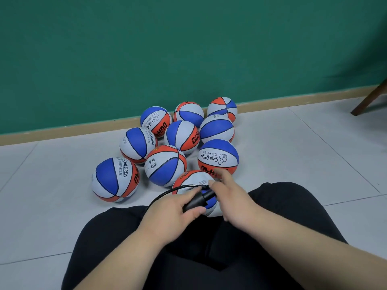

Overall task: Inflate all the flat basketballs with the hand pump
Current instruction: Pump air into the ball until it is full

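A red, white and blue basketball [193, 181] sits on the floor between my knees. My left hand [178, 208] grips the black body of the hand pump [198, 200] over this ball. A thin black hose [167, 192] loops from the pump's far end to the left. My right hand [232, 197] lies across the ball's right side, fingers at the pump's far end; what they hold is hidden. Several more basketballs [165, 164] of the same colours are clustered on the floor beyond.
My legs in black trousers [117, 237] spread to both sides on the grey tiled floor [293, 147]. A green wall [188, 49] with a tan skirting strip stands behind the balls. A wooden chair leg [370, 97] shows at the far right.
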